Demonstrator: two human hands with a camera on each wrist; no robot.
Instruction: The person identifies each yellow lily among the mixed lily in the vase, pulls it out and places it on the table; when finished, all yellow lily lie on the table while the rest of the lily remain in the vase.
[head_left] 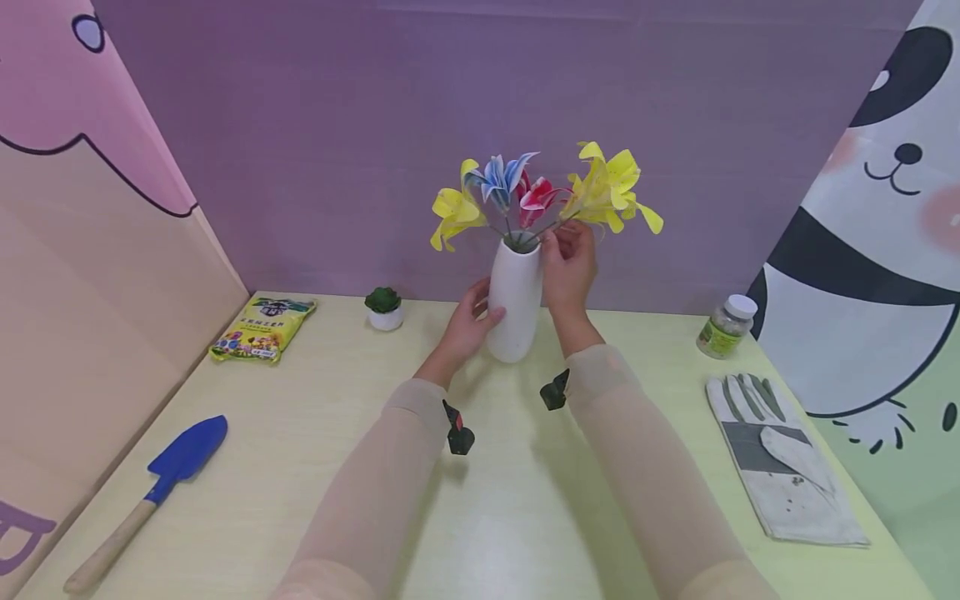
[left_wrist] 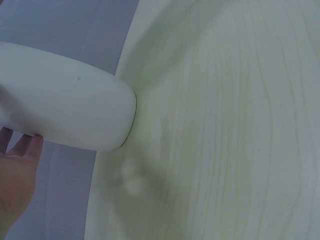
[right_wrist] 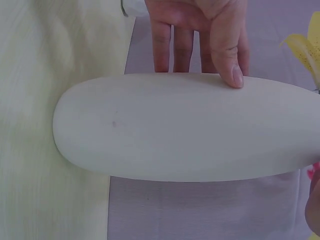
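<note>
A white vase [head_left: 514,304] stands on the table, holding artificial flowers: a blue one [head_left: 501,179], a red one [head_left: 536,200] and yellow lilies on both sides. My left hand [head_left: 467,329] grips the vase's left side; the right wrist view shows its thumb [right_wrist: 234,72] on the front and fingers reaching behind. Beside the vase mouth, my right hand [head_left: 570,262] pinches the stem of the right yellow lily [head_left: 611,183] between thumb and fingertips. In the left wrist view the vase [left_wrist: 70,100] fills the left side, with fingertips at its lower edge.
A yellow printed packet [head_left: 264,329] and a small potted succulent [head_left: 384,310] sit at the back left. Nearer lies a blue trowel [head_left: 180,458] with a wooden handle. On the right are a white-lidded jar [head_left: 726,329] and grey-white gloves [head_left: 783,467]. A purple backdrop [head_left: 337,150] rises behind the table.
</note>
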